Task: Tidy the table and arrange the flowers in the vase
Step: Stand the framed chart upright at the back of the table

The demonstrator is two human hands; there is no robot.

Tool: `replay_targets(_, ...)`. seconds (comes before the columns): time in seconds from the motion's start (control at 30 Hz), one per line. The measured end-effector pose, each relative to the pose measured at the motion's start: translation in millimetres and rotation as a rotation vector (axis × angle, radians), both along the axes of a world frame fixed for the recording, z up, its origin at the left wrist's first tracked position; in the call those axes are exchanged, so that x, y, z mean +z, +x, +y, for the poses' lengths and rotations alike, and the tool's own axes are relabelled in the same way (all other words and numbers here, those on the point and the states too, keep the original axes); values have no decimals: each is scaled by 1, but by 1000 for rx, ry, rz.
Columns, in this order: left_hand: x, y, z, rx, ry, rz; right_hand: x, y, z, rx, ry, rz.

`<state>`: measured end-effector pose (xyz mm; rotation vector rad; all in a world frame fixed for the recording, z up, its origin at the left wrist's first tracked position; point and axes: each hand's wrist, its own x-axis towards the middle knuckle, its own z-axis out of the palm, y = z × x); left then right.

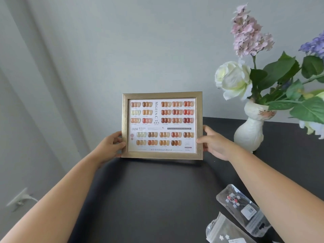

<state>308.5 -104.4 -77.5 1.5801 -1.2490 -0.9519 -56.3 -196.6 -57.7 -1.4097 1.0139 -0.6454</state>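
While both arms reach fwd over the table, the left hand (112,145) is clamped on the left edge of a gold picture frame (162,125) and the right hand (213,143) is clamped on its right edge, thumbs on the front, fingers wrapped behind. Frame is upright, facing the camera, approx. centre of the scene; its bottom edge sits at or just above the far-left edge of the black table (157,199) — can't tell if it touches. Inside the frame: a white card w/ rows of nail colour swatches in orange, brown and red tones, plus printed text.

Right of the frame, just beside the right hand, stands a white cat-face vase (251,128) on the table, far right. It holds flowers: a white rose (231,78) leaning left, a pink hydrangea (249,33) standing tallest, a purple hydrangea (313,44) at the right edge of view, w/ big green leaves spreading right.

Near right, under the right forearm, lie two clear plastic packets (243,209) w/ small flower-shaped bits inside, one partly cut off by the bottom edge.

Behind everything: a plain grey wall, pale curtain at left.
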Motion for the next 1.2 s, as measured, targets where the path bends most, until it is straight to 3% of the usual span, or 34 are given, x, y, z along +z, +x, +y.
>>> replay_targets(0.4, -9, 5, -50, 15, -128, 22, -18, 18, -59, 51, 22, -104)
replay_targets(0.67, -17, 15, -78, 53, -118, 27, -24, 20, -78, -85, -6, -221)
replay_targets(0.93, -13, 6, -99, 151, -135, 50, -9, 20, -83, -234, -125, -106)
replay_targets(1.2, 9, 5, -144, 192, -170, -77, 14, 38, -113, -333, -243, -27)
